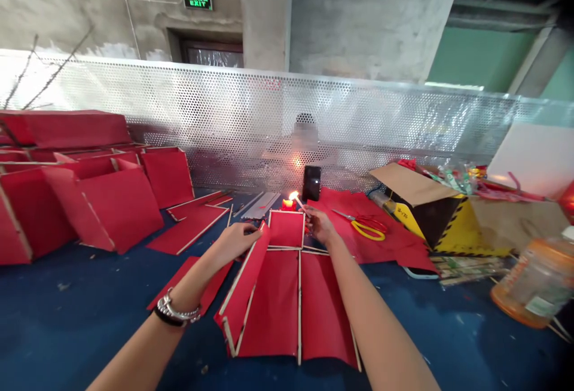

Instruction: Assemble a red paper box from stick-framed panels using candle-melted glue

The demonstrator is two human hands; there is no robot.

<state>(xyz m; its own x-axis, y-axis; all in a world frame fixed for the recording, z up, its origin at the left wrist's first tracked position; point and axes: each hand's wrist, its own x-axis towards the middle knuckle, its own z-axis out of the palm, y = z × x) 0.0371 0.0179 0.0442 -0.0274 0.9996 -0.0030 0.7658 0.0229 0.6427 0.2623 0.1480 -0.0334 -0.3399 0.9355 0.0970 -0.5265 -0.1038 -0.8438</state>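
My left hand [240, 240], closed, pinches the upper end of a narrow red panel [251, 268] edged with thin wooden strips. That panel leans along the left side of a larger red paper piece [273, 304] framed with strips, which has a small square red panel [286, 229] standing at its far end. Held in the closed fingers of my right hand [319, 223] is a thin pale stick [299, 202], its tip in flame. Right beside that flame burns a red candle [288, 205]. The glued or loose state of the joints cannot be made out.
Red box frames [103, 199] stand at left, near flat red pieces [192, 226]. Yellow-handled scissors [368, 228] lie on red sheets [403, 244] at right. A black phone-like object [311, 183] stands behind the candle. Further right are a cardboard box [493, 223] and a plastic jar [531, 283].
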